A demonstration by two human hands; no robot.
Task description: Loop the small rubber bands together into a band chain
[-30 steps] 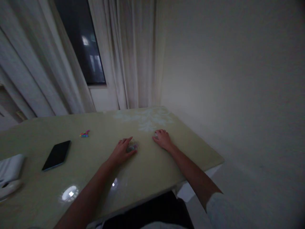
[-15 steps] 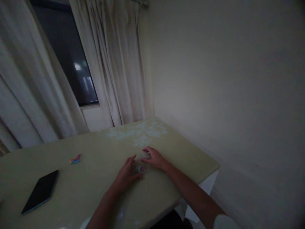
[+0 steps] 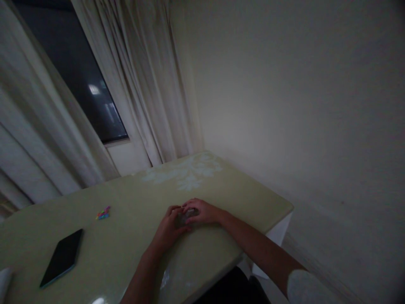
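A small clear container [image 3: 181,218], seemingly plastic, is on the table [image 3: 133,240] between my two hands and partly hidden by them. My left hand [image 3: 169,228] curves around its near-left side, fingers and thumb closed about it. From the right, my right hand [image 3: 202,212] holds a small clear piece [image 3: 191,212], perhaps a lid, against the container's right side or top. Fingertips of both hands meet at the far side. The dim light hides the exact shape of either piece and what is inside.
A little cluster of bright coloured pieces [image 3: 103,213] lies to the left. Nearer, a dark flat tablet [image 3: 62,258] rests on the table, with a white object [image 3: 4,282] at the left edge. Curtains [image 3: 148,97] and a wall [image 3: 284,105] stand behind.
My right hand has come down and in toward my left, bringing the clear piece against the container. The hands were apart before; their fingertips now touch. The view has shifted slightly.
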